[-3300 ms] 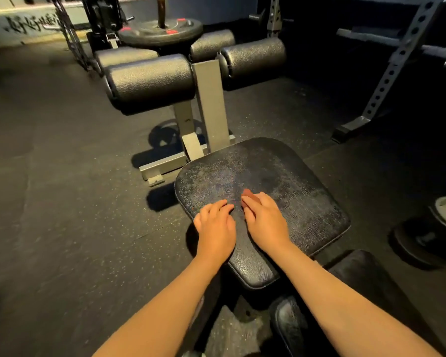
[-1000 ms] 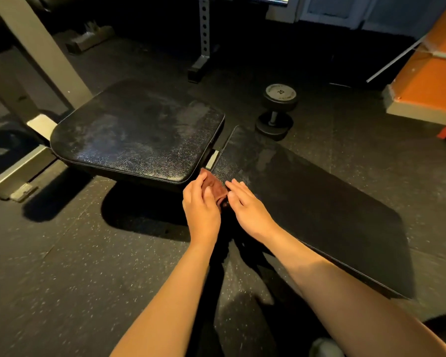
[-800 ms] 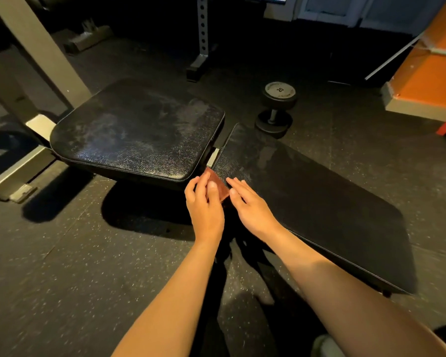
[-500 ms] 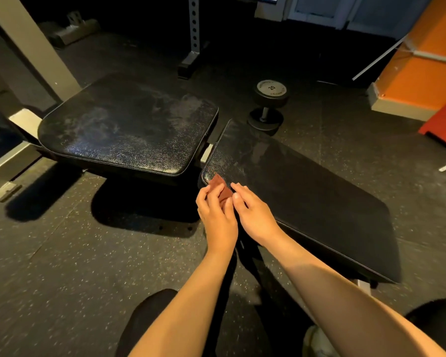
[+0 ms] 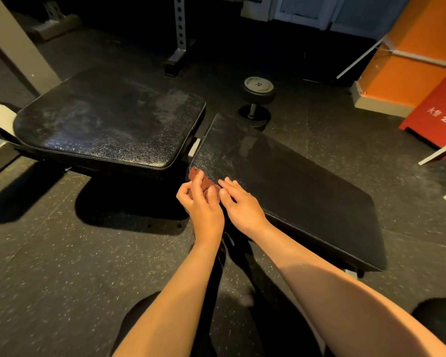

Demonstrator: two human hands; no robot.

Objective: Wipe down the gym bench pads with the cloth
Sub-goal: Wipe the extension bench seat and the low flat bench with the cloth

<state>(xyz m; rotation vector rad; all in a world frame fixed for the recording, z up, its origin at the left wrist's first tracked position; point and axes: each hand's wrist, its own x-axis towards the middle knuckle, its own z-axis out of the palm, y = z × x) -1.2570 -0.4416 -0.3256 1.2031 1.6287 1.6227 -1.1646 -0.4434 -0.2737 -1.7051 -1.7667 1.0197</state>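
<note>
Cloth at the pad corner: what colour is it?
The cloth is reddish-brown, clearest in the head view, partly under the left hand on the black back pad.

L hand [image 5: 204, 207] & R hand [image 5: 243, 208] bare, forearms [image 5: 319, 282] bare too, black legwear [image 5: 137, 324] below.

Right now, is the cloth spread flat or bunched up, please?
Bunched up: the cloth is a small crumpled wad held by the left hand.
</note>
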